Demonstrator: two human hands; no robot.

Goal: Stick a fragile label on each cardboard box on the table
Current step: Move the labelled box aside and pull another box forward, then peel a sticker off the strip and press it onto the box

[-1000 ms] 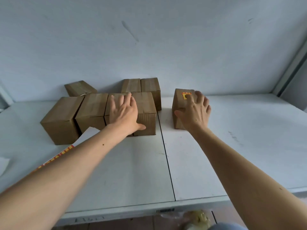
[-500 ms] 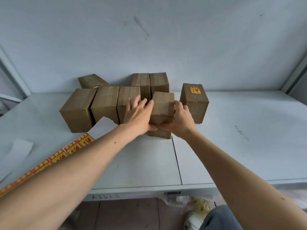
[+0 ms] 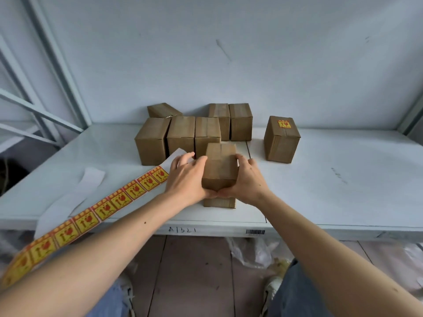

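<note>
A plain cardboard box (image 3: 220, 163) stands near the front edge of the white table (image 3: 332, 191). My left hand (image 3: 185, 177) grips its left side and my right hand (image 3: 248, 179) grips its right side, thumbs meeting at its front. Behind it sits a cluster of several unlabelled boxes (image 3: 180, 136). Apart on the right stands a box (image 3: 282, 139) with a yellow-and-red fragile label (image 3: 284, 124) on top. A strip of fragile labels (image 3: 96, 211) runs from the box's left down past the table's front-left edge.
A white strip of peeled backing paper (image 3: 90, 179) lies on the left of the table. A grey metal frame (image 3: 45, 65) rises at the left. Under the table are a wooden floor and plastic bags (image 3: 251, 252).
My right hand left the labelled box and joined my left on a plain box. Both hands pulled that box out of the cluster toward the table's front edge.
</note>
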